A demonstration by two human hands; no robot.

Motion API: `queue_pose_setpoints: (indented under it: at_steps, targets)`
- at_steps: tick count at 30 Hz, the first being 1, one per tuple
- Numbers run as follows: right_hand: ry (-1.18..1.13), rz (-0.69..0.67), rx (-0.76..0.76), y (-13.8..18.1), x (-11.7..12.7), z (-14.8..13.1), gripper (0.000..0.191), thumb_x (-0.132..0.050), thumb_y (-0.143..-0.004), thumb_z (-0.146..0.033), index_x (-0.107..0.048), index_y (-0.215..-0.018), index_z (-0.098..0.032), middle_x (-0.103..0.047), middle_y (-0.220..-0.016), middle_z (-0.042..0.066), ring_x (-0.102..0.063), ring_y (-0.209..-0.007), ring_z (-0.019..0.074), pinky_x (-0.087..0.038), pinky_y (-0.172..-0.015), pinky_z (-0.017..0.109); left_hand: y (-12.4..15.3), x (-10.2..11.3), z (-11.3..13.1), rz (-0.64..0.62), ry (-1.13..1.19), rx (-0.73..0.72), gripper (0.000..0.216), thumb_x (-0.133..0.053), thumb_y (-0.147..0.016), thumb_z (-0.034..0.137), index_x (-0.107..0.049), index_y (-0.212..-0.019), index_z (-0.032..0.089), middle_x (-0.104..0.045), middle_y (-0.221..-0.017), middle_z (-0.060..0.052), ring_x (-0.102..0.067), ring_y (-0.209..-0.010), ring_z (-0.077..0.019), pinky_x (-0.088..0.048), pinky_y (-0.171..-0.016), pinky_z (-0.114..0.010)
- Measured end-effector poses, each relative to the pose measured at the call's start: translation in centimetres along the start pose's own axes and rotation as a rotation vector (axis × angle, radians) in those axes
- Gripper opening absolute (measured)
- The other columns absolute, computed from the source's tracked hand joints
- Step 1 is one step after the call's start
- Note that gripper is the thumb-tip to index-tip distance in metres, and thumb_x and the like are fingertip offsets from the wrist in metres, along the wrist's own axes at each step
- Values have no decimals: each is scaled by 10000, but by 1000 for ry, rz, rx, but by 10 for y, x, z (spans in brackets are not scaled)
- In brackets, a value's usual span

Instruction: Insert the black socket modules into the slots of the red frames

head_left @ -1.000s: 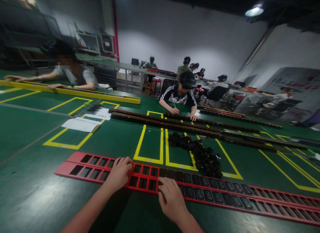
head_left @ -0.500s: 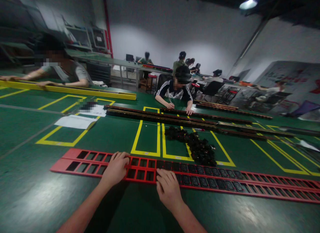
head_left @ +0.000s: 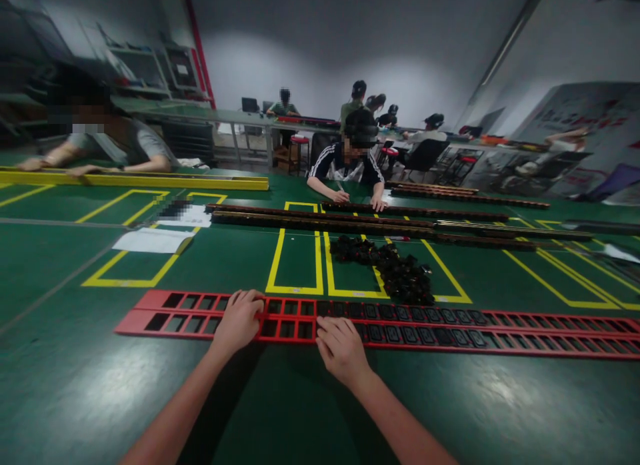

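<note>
Touching the red frame, hands sit far from blurred lettering.

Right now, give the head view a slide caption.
Left hand and right hand on a red slotted frame, a heap of black parts beyond.

The left hand and right hand are bare, as are the wrists and slim, tapering forearms; the fingers seem slender, though dimness softens their outlines.
</note>
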State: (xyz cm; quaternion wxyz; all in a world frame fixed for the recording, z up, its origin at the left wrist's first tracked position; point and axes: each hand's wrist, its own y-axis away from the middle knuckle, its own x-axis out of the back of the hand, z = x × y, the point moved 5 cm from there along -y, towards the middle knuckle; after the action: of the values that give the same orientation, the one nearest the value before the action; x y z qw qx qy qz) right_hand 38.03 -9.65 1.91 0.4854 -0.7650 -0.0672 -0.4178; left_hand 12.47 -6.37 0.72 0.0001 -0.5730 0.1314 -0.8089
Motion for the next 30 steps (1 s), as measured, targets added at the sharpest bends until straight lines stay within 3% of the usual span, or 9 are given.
queue_pose_setpoints:
  at_steps: [12, 18, 21, 24, 27, 30]
  targets:
    - [-23, -89, -83, 2, -4, 4, 119, -579, -922, -127, -673, -977, -176, -729, -1142, 87, -632, -1048, 240, -523, -913, 441, 1, 0, -2, 21, -10, -17, 251, -448, -675, -1, -585, -676, 210, -688, -1132, -55, -598, -1105, -256, -382, -1056, -474]
    - [-10, -15, -68, 1, 5, 5, 142, -550, -930, -126, -672, -970, -187, -732, -1122, 79, -627, -1045, 230, -509, -908, 401, 1, -1, -2, 21, -19, -25, 249, -439, -666, -1, -573, -680, 208, -691, -1126, -56, -601, -1090, -258, -390, -1055, -483]
    - [125, 71, -152, -2, 25, 33, 150, -542, -937, -147, -683, -972, -187, -730, -1134, 90, -638, -1032, 227, -493, -893, 385, 1, -1, -3, 19, -14, -26, 253, -434, -669, -2, -571, -686, 210, -684, -1137, -53, -595, -1104, -256, -379, -1074, -489]
    - [369, 76, -426, -5, 50, 89, 182, -531, -943, -202, -699, -1010, -180, -708, -1191, 102, -652, -1039, 240, -477, -874, 381, 1, -1, -2, 13, -17, -22, 250, -432, -668, -2, -563, -683, 210, -684, -1143, -52, -597, -1105, -255, -375, -1084, -493]
    - [536, -74, -766, -1, 67, 146, 318, -551, -914, -238, -671, -1200, -171, -642, -1303, 114, -658, -1034, 265, -477, -820, 372, 1, -1, -2, 3, -15, -12, 255, -429, -670, -7, -562, -690, 210, -682, -1154, -54, -591, -1133, -259, -352, -1110, -508]
    - [568, -206, -964, 5, 70, 174, 404, -535, -927, -271, -615, -1312, -183, -606, -1348, 111, -670, -983, 264, -476, -806, 378, 1, 0, -2, -6, -3, -6, 261, -429, -680, -10, -568, -697, 210, -679, -1166, -55, -581, -1152, -266, -346, -1119, -519]
